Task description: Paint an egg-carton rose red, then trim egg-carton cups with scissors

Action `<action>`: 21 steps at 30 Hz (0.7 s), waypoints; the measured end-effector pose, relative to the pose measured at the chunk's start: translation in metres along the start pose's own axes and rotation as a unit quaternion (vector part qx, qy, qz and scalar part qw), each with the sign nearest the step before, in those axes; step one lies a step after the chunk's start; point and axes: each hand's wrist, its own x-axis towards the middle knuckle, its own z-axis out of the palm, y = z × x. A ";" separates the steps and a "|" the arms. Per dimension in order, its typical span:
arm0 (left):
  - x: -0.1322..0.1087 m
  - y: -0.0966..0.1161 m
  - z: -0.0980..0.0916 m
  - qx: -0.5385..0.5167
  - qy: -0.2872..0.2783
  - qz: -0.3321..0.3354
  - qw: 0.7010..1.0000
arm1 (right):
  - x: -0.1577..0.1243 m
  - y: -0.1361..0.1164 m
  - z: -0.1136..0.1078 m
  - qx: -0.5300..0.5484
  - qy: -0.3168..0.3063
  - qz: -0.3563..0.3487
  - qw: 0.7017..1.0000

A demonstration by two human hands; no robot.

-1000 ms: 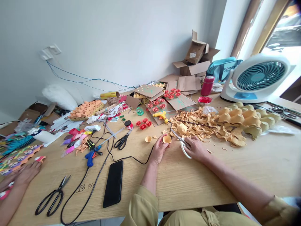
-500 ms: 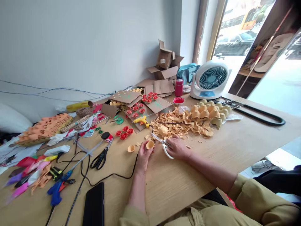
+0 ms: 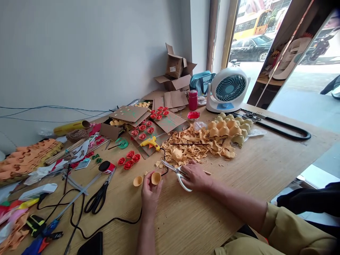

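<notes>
My left hand [image 3: 151, 193] is closed on a small tan egg-carton cup [image 3: 156, 178], pinched between the fingers with its open side up. Just left of it, a second egg-carton cup [image 3: 137, 181] rests on the table. My right hand [image 3: 195, 176] is closed around the white handles of a pair of scissors [image 3: 178, 172], whose blades point left and are slightly apart. The scissors are low over the table, at the front edge of a heap of torn carton scraps [image 3: 198, 145]. A rounded carton lump [image 3: 176, 154] sits beyond the blades.
A yellow glue gun [image 3: 150, 142] and red paper roses [image 3: 129, 160] lie ahead. Black scissors [image 3: 98, 198], a cable [image 3: 117, 219] and a phone [image 3: 91, 244] are at left. Egg cartons [image 3: 225, 127], a fan [image 3: 228, 88] and a dish of red paint [image 3: 193, 115] stand farther back.
My view has turned rightward, so the whole scene sits farther left. My left hand still holds the cup and my right hand the scissors; both have barely moved over the table.
</notes>
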 end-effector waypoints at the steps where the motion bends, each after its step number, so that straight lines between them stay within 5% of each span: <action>1: 0.000 -0.002 -0.002 0.025 0.015 0.011 1.000 | 0.000 0.000 0.000 0.002 0.000 0.000 1.000; 21: -0.008 -0.014 -0.019 0.218 0.070 0.080 0.970 | 0.000 0.002 0.003 0.045 0.003 0.013 0.999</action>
